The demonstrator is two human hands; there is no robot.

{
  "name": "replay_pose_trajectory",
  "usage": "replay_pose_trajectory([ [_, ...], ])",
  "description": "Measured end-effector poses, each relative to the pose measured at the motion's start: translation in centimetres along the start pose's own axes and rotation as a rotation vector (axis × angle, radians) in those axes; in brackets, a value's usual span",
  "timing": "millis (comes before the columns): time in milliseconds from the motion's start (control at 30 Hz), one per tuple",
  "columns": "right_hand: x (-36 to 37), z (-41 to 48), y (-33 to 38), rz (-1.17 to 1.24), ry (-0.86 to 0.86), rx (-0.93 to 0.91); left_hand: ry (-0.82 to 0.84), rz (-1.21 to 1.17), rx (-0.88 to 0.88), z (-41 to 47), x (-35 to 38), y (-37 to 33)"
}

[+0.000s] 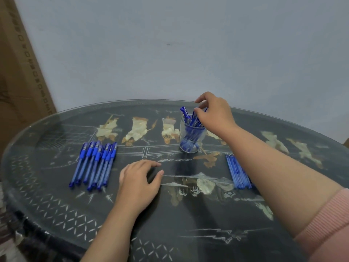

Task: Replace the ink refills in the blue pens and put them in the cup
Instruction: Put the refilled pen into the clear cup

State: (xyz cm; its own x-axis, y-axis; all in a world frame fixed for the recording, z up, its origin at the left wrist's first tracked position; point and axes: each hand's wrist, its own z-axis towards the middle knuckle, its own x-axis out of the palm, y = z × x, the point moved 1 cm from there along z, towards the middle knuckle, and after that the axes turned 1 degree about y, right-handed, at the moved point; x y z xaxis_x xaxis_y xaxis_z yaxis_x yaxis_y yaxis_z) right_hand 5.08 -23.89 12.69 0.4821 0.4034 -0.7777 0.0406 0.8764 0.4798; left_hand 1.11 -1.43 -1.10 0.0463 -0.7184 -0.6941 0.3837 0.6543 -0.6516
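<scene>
Over the glass cup (190, 138), the right hand (213, 113) pinches a blue pen (194, 119) by its top; the left hand (139, 178) rests spread flat.

Home room: ornate glass-topped table (56, 205), plain wall (170, 53)
</scene>
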Motion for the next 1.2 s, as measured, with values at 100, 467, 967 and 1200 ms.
replay_pose_trajectory([
  [100,-0.5,-1.8,-0.1,0.126,-0.127,0.000,-0.001,0.013,0.003,0.0,0.0,0.1],
  [467,4.7,-16.9,1.6,0.450,-0.280,0.065,-0.139,-0.147,0.100,-1.1,-3.3,0.5],
  [967,15.7,-11.8,12.6,0.290,0.322,0.162,-0.245,0.195,-0.256,-3.1,-9.7,9.3],
  [1200,17.8,-10.3,14.5,0.176,0.338,0.309,-0.242,0.218,-0.272,-3.0,-9.5,9.4],
])
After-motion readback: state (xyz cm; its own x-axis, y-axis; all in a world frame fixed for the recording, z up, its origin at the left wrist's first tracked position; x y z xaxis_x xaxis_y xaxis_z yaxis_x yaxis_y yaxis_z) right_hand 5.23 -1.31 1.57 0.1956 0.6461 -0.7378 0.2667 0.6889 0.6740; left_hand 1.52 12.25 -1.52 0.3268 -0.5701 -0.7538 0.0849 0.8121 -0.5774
